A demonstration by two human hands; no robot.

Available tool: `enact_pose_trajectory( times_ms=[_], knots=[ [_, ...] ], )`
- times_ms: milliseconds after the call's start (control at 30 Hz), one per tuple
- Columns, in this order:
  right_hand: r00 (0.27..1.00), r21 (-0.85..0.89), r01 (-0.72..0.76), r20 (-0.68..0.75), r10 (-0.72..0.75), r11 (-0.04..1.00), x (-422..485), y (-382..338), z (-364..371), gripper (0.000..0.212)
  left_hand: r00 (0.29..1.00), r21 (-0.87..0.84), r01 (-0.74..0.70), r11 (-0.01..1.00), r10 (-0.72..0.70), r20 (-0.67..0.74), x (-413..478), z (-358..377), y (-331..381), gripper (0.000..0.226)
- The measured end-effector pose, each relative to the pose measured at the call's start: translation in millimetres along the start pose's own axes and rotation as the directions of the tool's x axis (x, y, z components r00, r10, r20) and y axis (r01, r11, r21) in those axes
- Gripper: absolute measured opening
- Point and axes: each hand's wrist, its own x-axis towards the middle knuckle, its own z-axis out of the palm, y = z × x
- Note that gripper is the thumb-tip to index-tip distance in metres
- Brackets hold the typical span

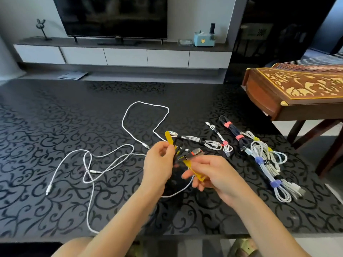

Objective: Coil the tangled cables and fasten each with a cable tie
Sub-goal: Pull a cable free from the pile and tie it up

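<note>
- Two bare hands meet above the middle of the black scroll-patterned tabletop (pixel 55 127), a little towards its near edge.
- The left hand (pixel 159 162) has its fingers curled, and thumb and fingertips pinch a yellow cable tie (pixel 169 139) that sticks up past them.
- The right hand (pixel 213 173) is half curled. A lower yellow strip (pixel 197 176) lies across its fingers and is held there; I cannot tell whether this is the same tie or a second one.
- Between the hands sits a blurred clump of black strips (pixel 181 152) with a small red and metal piece; what it is cannot be made out.
- At least two loose white cables remain uncoiled. One, the looped white cable (pixel 144 102), lies towards the far edge. The other, the tangled white cable (pixel 89 164), sprawls on the left half and trails to the near edge.
- Five tied bundles lie towards the right edge:
  - a white bundle with black ties (pixel 194 140), just beyond the hands;
  - a thin white bundle with a pink tie (pixel 220 137);
  - a dark bundle with two pink ties (pixel 234 130);
  - a white bundle with yellow ties (pixel 257 143);
  - a large white bundle with two purple ties (pixel 269 175), nearest the right edge.
- Beyond the table stand one television (pixel 111 15) on a low white console (pixel 126 56), and one carved wooden zither (pixel 297 88) to the right.
</note>
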Motion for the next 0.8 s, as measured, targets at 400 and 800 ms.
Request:
enact_pose_trajectory(
  times_ms=[400, 800],
  knots=[
    [0.915, 0.101, 0.401, -0.002, -0.403, 0.911, -25.0, -3.5, -0.4, 0.017, 0.973, 0.092, -0.228, 0.969, 0.229, 0.006, 0.1, -5.9, -4.4, 0.019],
    [0.861, -0.037, 0.414, -0.309, -0.405, 0.909, -17.3, -5.4, -5.6, 0.017, 0.882, 0.265, -0.470, 0.842, 0.454, 0.124, -16.4, 3.9, -8.7, 0.010]
  ],
)
